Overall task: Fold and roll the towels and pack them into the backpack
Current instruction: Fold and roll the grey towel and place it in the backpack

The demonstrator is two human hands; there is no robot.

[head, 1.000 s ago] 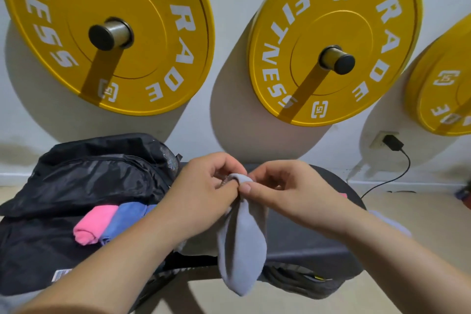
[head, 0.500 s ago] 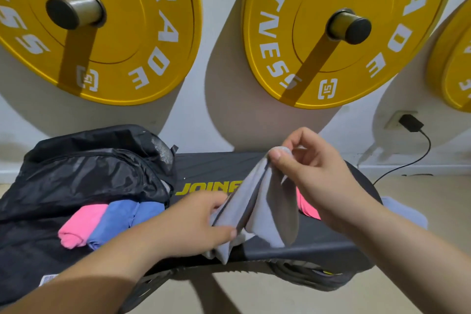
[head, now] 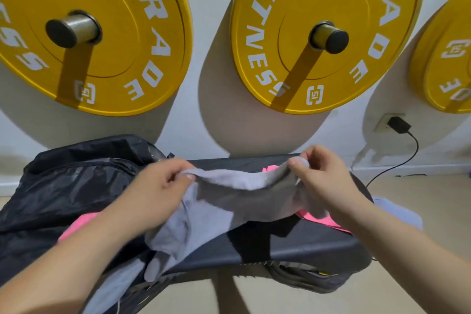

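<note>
A grey towel (head: 229, 199) hangs stretched between my two hands above a black bench (head: 305, 245). My left hand (head: 158, 186) pinches its left corner; my right hand (head: 323, 178) pinches its right corner. The rest of the cloth droops down over the bench's front edge. An open black backpack (head: 68, 186) lies at the left, and a rolled pink towel (head: 76, 227) shows inside it, mostly hidden by my left forearm. Another pink towel (head: 321, 219) lies flat on the bench under my right hand.
Three yellow weight plates (head: 323, 33) hang on pegs on the white wall behind the bench. A black charger (head: 398, 126) is plugged in at the right, its cable trailing to the floor. A pale cloth (head: 400, 211) lies beyond the bench's right end.
My hands have drawn apart, spreading the grey towel wide between them; a second ago they pinched it together at one spot. My left hand dropped to the cloth's lower edge, then rose leftward.
</note>
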